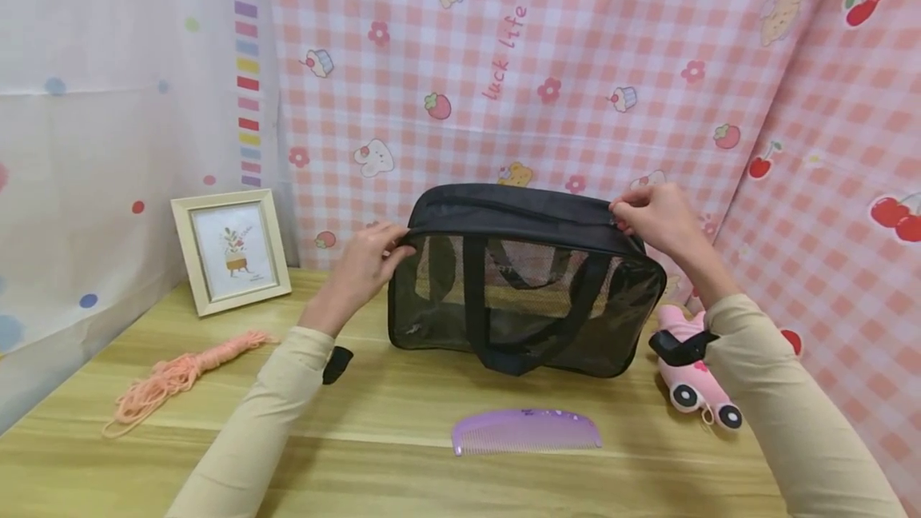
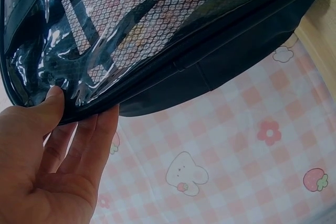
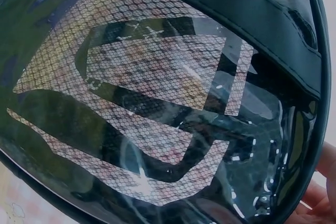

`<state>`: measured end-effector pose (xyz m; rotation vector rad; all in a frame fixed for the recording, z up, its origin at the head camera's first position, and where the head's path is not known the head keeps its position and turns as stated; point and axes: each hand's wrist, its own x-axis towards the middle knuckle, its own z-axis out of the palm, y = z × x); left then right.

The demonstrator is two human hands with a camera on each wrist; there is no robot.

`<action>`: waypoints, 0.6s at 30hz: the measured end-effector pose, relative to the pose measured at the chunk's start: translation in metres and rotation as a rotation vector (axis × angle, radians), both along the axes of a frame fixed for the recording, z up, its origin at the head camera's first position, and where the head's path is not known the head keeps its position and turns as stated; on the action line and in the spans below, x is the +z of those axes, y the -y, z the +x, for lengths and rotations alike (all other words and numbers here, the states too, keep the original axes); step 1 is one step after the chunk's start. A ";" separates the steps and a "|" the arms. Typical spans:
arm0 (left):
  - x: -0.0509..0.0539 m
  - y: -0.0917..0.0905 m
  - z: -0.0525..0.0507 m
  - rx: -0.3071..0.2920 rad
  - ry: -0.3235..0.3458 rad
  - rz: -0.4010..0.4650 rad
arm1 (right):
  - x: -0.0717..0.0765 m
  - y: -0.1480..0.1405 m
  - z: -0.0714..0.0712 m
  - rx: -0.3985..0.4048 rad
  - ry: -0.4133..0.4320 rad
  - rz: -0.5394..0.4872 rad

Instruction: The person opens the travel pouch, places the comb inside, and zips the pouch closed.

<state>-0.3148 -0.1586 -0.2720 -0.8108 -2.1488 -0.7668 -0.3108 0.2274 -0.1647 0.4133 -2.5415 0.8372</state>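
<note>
A black toiletry bag [image 1: 528, 282] with clear plastic sides, mesh and strap handles stands upright on the table. At its upper left corner my left hand [image 1: 367, 258] pinches the edge; in the left wrist view the thumb of the left hand [image 2: 58, 156] lies on the clear plastic, the other fingers on the black rim. My right hand [image 1: 662, 214] pinches at the right end of the zipper along the bag's top. The small piece between those fingertips is mostly hidden. Only part of the right hand [image 3: 317, 198] shows past the bag's edge in the right wrist view.
A purple comb [image 1: 527, 432] lies in front of the bag. Peach-coloured cord [image 1: 180, 374] lies bundled at left, near a framed picture [image 1: 233, 253]. Partly behind my right forearm is a pink plush toy [image 1: 687, 374] with wheels. Checked curtains [image 1: 504, 86] hang behind the table.
</note>
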 end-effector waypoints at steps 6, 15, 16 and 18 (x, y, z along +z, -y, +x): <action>0.000 0.000 0.000 0.002 0.002 -0.002 | 0.006 0.007 0.000 0.002 -0.011 0.017; -0.003 0.002 0.002 -0.002 0.005 -0.006 | 0.004 0.028 -0.003 0.051 -0.021 -0.020; -0.003 0.002 0.001 -0.003 0.001 -0.004 | 0.004 0.030 -0.004 0.054 -0.016 -0.035; -0.002 0.001 0.000 -0.004 -0.007 -0.001 | 0.005 0.033 -0.007 0.056 -0.012 -0.057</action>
